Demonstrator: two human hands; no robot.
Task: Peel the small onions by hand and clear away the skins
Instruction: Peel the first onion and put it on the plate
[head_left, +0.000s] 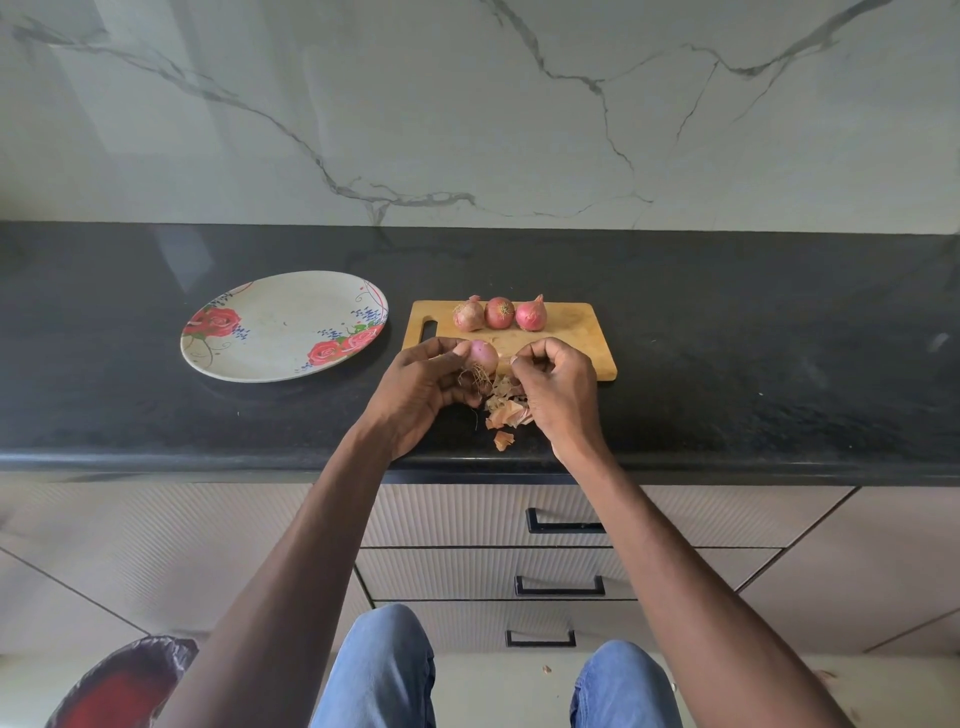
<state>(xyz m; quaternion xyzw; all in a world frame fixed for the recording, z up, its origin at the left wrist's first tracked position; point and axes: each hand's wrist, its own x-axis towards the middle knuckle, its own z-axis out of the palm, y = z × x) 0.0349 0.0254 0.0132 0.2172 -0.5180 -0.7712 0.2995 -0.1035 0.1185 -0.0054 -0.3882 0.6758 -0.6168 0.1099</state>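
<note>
1. the onion (483, 355) sits in your left hand (423, 389), fingers curled round it, root hairs hanging down, just above the near edge of the board (582, 332).
2. your right hand (553, 387) pinches at a strip of skin beside the onion; its fingers are curled tight.
3. pull that strip along the onion toward the root, not outward, so it comes off whole; turn the onion with the left thumb to find the next loose edge.
4. let scraps fall on the skins (506, 410) piled on the counter (727, 364) below your hands.
5. three onions (498, 313) wait in a row at the board's far edge, skins on.
6. the plate (283, 325) lies left, near the board.
</note>
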